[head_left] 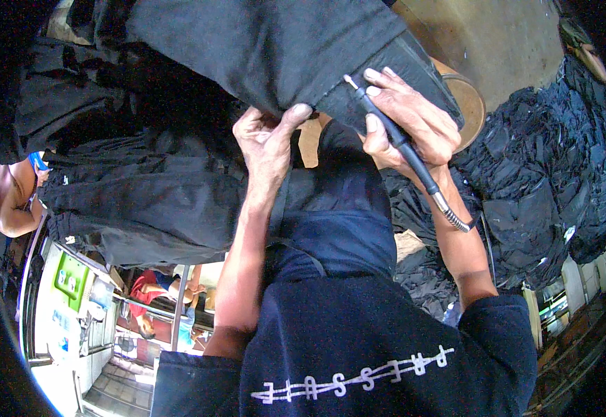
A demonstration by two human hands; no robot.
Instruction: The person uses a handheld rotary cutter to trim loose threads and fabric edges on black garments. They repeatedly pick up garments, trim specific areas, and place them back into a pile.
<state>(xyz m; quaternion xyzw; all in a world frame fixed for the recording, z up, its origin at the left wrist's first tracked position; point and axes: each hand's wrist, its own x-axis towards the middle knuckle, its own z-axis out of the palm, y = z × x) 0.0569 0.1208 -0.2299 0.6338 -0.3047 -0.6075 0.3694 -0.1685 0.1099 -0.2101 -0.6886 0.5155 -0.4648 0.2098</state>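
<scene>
Dark grey cloth [247, 48], apparently a trouser leg, lies stretched out ahead of me. Its straight edge borders a flat, darker strip [404, 66], perhaps a board; I cannot tell. My left hand [268, 139] grips the cloth's near edge, thumb on top and the other fingers curled underneath, partly hidden. In my right hand [414, 125] is a black pen-shaped rotary tool [402, 139], held like a pencil. Its pale tip points at the cloth beside the straight edge. A metal spring and a cord trail from its rear end along my forearm.
A big heap of dark garments [546, 187] fills the right side. More dark cloth [143, 201] is piled at left, beside another person's bare arm [14, 198]. A round tan-topped object [466, 111] stands behind my right hand. Further off are a person in red [146, 295] and a green tray [71, 280].
</scene>
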